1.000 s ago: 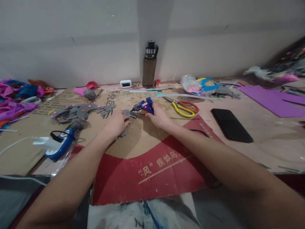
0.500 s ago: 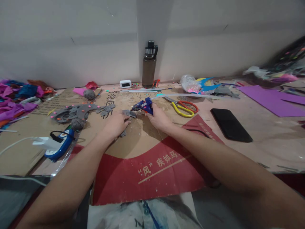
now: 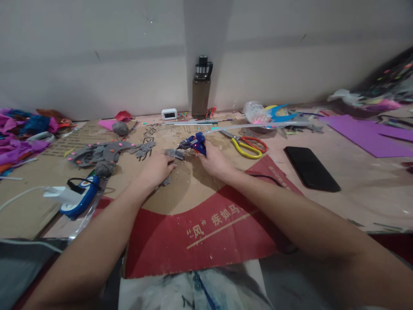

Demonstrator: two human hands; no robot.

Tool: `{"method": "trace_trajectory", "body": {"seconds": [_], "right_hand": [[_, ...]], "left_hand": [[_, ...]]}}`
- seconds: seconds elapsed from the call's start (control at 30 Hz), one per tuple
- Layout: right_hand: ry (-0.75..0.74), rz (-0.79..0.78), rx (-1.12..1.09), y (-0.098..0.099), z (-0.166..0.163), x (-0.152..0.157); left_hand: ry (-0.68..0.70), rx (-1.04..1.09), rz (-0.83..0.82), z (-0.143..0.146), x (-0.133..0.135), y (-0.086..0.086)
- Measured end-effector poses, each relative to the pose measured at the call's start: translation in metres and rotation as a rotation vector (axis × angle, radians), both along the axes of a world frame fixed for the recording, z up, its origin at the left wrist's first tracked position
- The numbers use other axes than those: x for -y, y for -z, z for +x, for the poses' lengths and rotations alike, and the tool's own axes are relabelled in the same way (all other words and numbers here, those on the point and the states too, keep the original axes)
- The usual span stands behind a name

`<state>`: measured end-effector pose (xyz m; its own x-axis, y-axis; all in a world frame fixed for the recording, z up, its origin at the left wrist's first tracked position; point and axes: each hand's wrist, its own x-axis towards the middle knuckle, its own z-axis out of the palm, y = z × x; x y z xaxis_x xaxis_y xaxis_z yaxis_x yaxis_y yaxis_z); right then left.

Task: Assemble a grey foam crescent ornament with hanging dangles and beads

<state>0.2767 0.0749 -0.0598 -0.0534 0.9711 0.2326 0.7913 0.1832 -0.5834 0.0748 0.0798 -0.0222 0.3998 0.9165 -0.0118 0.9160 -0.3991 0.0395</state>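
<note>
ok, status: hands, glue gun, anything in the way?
Right hand grips glue gun. Left hand at grey scrap, in front of gun's tip. Scissors off right, clear of both hands.

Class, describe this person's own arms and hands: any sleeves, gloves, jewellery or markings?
No sleeve shows on the left arm or the right arm; both are bare as far as the picture reaches. The left hand and right hand wear no gloves, and no watch or bracelet shows on either wrist. Some fingers are hidden, so rings cannot be ruled out. No clear markings show.

Scuffed grey wall [image 3: 97, 26] behind, pale pinkish tabletop [image 3: 368, 185]
</note>
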Motion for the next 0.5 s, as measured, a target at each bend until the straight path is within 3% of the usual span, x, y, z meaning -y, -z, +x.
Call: {"method": "trace_trajectory", "body": {"seconds": [0.5], "right_hand": [[-0.002,-0.132,-0.022,-0.0077,0.0048,-0.0055]], "left_hand": [[0.035,-0.003,0.008,-0.0020,-0.0021,0.0021]]}}
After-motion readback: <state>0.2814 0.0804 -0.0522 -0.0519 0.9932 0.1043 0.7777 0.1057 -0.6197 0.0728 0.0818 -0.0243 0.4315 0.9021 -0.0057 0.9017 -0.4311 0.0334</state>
